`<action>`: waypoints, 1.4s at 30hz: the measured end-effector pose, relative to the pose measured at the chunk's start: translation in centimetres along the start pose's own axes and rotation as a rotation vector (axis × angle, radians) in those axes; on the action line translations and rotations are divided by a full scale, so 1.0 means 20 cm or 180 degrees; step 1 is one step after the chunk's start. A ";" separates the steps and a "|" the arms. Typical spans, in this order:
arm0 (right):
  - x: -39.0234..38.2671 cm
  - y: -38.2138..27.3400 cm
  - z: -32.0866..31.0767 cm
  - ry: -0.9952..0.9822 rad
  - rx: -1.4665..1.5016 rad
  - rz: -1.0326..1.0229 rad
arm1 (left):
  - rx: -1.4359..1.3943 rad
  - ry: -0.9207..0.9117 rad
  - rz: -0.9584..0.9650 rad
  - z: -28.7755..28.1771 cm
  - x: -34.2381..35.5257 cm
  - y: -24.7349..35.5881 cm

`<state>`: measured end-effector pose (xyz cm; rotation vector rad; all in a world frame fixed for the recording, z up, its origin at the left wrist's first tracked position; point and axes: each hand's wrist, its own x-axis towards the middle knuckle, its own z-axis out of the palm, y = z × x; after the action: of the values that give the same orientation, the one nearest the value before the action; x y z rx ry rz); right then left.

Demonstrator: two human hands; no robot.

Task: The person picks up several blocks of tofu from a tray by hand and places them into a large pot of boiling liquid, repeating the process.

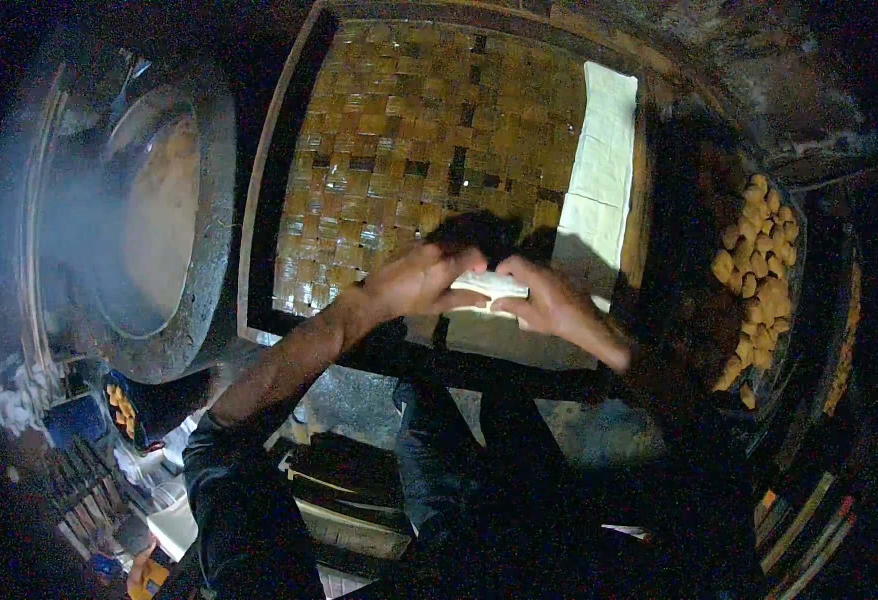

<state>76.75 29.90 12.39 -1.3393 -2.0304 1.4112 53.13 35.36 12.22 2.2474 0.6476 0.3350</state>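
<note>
My left hand [424, 283] and my right hand [549, 298] meet over the near edge of a woven bamboo tray [389, 120]. Between their thumbs and fingers they pinch a small white slab that looks like tofu [489, 288], one hand at each end. Both hands are closed on it, and the fingers hide parts of its ends. Along the tray's right side lies a long strip of white tofu slabs [601, 160] set end to end, its near end beside my right hand. A dark wooden frame [264, 210] borders the tray.
To the left, a large round vat [217, 230] of pale brown liquid stands in steam. A heap of golden-brown pieces [759, 280] lies at the right. A dark tray with golden pieces [119, 410] is at lower left. Long thin slats [809, 520] lie at lower right.
</note>
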 end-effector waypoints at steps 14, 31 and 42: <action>-0.11 0.10 0.16 0.0196 -0.2069 -0.0306 | 0.1121 0.0057 -0.0158 0.19 -0.11 0.05; -0.01 -0.02 0.04 -0.0440 -0.0697 0.0695 | 0.0840 -0.0250 -0.0323 0.07 -0.09 0.01; -0.06 -0.02 0.11 -0.0373 -0.1550 0.0280 | 0.0869 -0.0039 0.0013 0.19 -0.15 -0.04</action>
<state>75.68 27.64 11.98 -1.5771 -2.5337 1.0862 51.98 32.01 8.91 2.5079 0.7186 0.2466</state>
